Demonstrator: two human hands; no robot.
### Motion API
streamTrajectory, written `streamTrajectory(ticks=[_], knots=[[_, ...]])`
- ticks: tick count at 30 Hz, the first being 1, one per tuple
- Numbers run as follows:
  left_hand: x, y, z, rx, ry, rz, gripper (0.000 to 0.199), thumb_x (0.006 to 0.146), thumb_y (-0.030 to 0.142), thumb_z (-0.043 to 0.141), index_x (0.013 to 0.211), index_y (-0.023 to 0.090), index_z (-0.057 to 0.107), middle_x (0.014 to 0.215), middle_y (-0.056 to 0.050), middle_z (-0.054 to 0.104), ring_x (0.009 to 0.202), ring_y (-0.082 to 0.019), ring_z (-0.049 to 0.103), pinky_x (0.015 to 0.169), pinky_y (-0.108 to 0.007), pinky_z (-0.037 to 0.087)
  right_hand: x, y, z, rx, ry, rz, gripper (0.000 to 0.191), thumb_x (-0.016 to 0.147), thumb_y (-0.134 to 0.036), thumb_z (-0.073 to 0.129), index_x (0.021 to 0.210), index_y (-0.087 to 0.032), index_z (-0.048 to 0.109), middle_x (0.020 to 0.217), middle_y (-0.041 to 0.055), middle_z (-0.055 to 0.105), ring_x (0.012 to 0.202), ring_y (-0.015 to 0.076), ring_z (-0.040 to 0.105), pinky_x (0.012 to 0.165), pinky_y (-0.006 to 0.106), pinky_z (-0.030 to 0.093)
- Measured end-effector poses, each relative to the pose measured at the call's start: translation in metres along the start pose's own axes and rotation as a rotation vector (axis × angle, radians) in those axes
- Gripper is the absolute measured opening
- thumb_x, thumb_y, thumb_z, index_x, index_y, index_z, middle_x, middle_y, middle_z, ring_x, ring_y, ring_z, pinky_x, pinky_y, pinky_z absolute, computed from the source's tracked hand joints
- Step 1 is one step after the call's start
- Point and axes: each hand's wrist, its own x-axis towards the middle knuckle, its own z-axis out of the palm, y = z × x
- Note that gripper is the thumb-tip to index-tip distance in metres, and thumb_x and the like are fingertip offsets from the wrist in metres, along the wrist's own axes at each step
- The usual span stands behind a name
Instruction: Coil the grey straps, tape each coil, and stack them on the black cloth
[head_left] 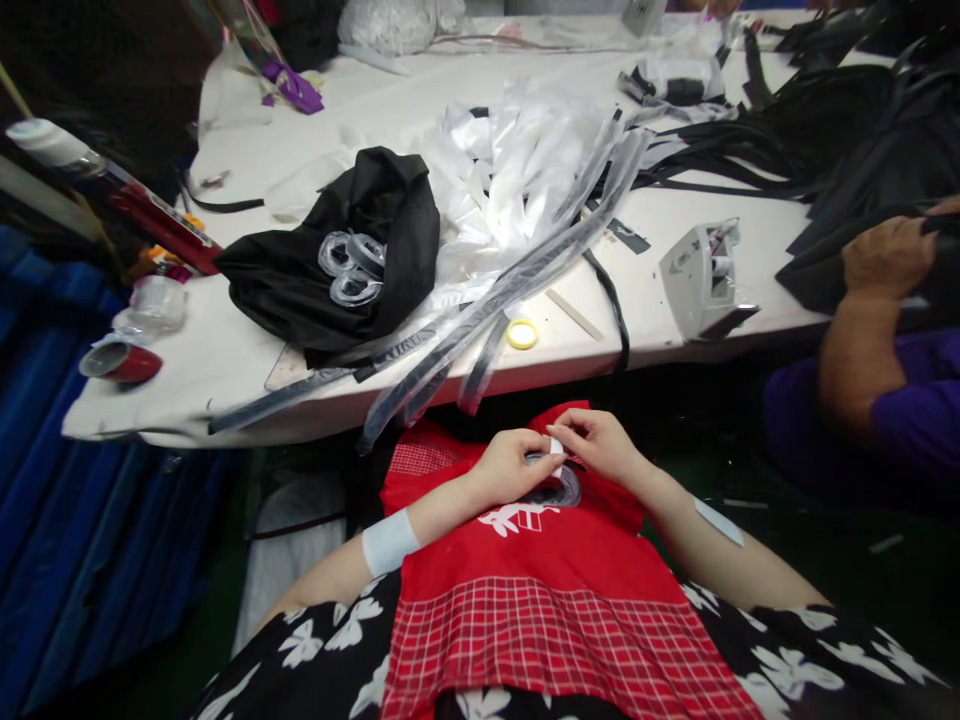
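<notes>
White strip (pixel 556 447) sits pinched between inward-angled left hand (pixel 514 465) and right hand (pixel 598 441).

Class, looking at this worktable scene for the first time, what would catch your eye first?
Probably the bright red apron across the wearer's lap, below the left hand and right hand. Next, the black cloth on the table's left side, cradling clear coils, and the shiny plastic strips hanging over the near edge.

You're sitting in a workshop, black fabric (pixel 840 130) lying at two o'clock and plastic-wrapped strips (pixel 487 290) crossing the worktable (pixel 645 300).
</notes>
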Motion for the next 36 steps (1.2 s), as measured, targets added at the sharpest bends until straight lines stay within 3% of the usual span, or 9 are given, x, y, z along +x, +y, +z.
streamTrajectory(ticks=[3,5,11,15,18,22,29,33,36], knots=[[-0.001,0.0,0.002,0.004,0.011,0.032,0.024,0.09,0.034,0.058,0.086,0.016,0.074,0.082,-0.004,0.071,0.075,-0.015,0.063,0.073,-0.024,0.046,0.001,0.017,0.012,0.201,-0.142,0.217,0.063,0.086,-0.07,0.041,0.063,-0.017,0.064,0.055,0.0037,0.061,0.052,0.0145,0.053,0.051,0.026,0.041],[-0.002,0.002,0.003,0.031,0.001,0.081,0.026,0.092,0.034,0.055,0.085,0.017,0.074,0.082,-0.004,0.07,0.078,-0.015,0.063,0.076,-0.025,0.047,0.0,0.021,0.017,0.331,-0.155,0.244,0.06,0.081,-0.072,0.048,0.066,-0.017,0.065,0.06,0.0046,0.064,0.057,0.0157,0.055,0.055,0.028,0.044],[-0.004,0.008,0.001,0.143,0.167,0.064,0.026,0.09,0.036,0.056,0.082,0.017,0.073,0.095,-0.007,0.061,0.088,-0.017,0.058,0.082,-0.029,0.046,-0.008,0.004,0.019,0.23,0.132,0.058,0.034,0.079,-0.049,0.065,0.074,-0.016,0.072,0.071,0.0039,0.069,0.069,0.0174,0.06,0.066,0.028,0.045],[0.0,0.008,0.0,-0.067,0.082,-0.087,0.025,0.089,0.037,0.056,0.087,0.017,0.071,0.079,-0.002,0.065,0.074,-0.015,0.059,0.07,-0.026,0.045,-0.008,-0.006,0.014,0.154,0.243,0.029,0.032,0.079,-0.047,0.065,0.073,-0.017,0.074,0.072,0.0047,0.071,0.069,0.0192,0.062,0.064,0.028,0.046],[0.001,0.011,0.002,-0.182,0.078,-0.194,0.021,0.084,0.034,0.059,0.078,0.015,0.067,0.067,0.0,0.063,0.06,-0.012,0.055,0.06,-0.024,0.042,-0.006,-0.008,0.009,0.232,0.137,0.077,0.038,0.078,-0.052,0.065,0.068,-0.016,0.072,0.066,0.004,0.069,0.065,0.0182,0.061,0.062,0.028,0.046],[-0.002,0.015,0.007,-0.153,0.138,-0.178,0.013,0.077,0.028,0.064,0.083,0.016,0.06,0.073,0.0,0.067,0.064,-0.013,0.06,0.063,-0.023,0.044,-0.008,-0.009,-0.005,0.397,-0.11,0.084,0.048,0.082,-0.059,0.059,0.074,-0.014,0.073,0.071,0.0048,0.07,0.067,0.0184,0.063,0.066,0.03,0.05],[-0.005,0.015,0.012,0.008,0.149,-0.162,0.031,0.076,0.031,0.067,0.098,0.021,0.047,0.078,-0.001,0.07,0.072,-0.017,0.065,0.068,-0.028,0.047,-0.004,-0.012,-0.021,0.379,-0.29,0.194,0.026,0.067,-0.036,0.08,0.081,-0.015,0.074,0.081,0.0041,0.074,0.073,0.0158,0.065,0.075,0.027,0.051],[-0.007,0.017,0.013,0.032,0.133,-0.168,0.032,0.077,0.033,0.067,0.099,0.021,0.047,0.083,-0.002,0.071,0.073,-0.017,0.065,0.07,-0.029,0.047,-0.002,-0.01,-0.02,0.397,-0.333,0.24,0.024,0.065,-0.033,0.081,0.076,-0.014,0.071,0.073,0.0026,0.072,0.066,0.0139,0.064,0.068,0.025,0.051],[-0.006,0.014,0.009,-0.007,0.098,-0.205,0.031,0.076,0.036,0.068,0.096,0.02,0.05,0.082,-0.003,0.071,0.074,-0.018,0.066,0.069,-0.029,0.047,-0.009,-0.013,-0.014,0.189,-0.214,0.101,0.016,0.074,-0.032,0.073,0.076,-0.016,0.071,0.073,0.0036,0.073,0.067,0.0154,0.065,0.065,0.026,0.051]])
